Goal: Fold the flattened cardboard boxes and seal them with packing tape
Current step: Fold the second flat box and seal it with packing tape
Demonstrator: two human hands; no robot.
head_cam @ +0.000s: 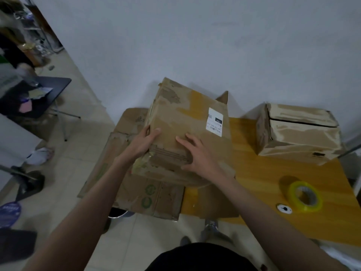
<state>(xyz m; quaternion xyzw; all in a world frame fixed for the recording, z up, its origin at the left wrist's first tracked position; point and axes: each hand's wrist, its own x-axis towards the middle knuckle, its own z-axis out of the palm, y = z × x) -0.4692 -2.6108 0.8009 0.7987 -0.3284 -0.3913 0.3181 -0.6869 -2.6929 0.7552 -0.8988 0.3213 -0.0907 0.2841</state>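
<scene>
Both hands, left hand (pixel 145 142) gripping the edge and right hand (pixel 197 153) spread flat, steady the light, worn cardboard box (pixel 187 122), probably best held by its stiffer corners.

My left hand (pixel 143 142) curls round the near left edge of the cardboard box (pixel 187 122) while my right hand (pixel 195 151) lies flat on its top, fingers spread. The box sits on flattened cardboard (pixel 148 194) on the wooden table (pixel 259 184). Another taped box (pixel 297 133) stands far right; a yellow tape roll (pixel 304 196) lies nearer.
</scene>
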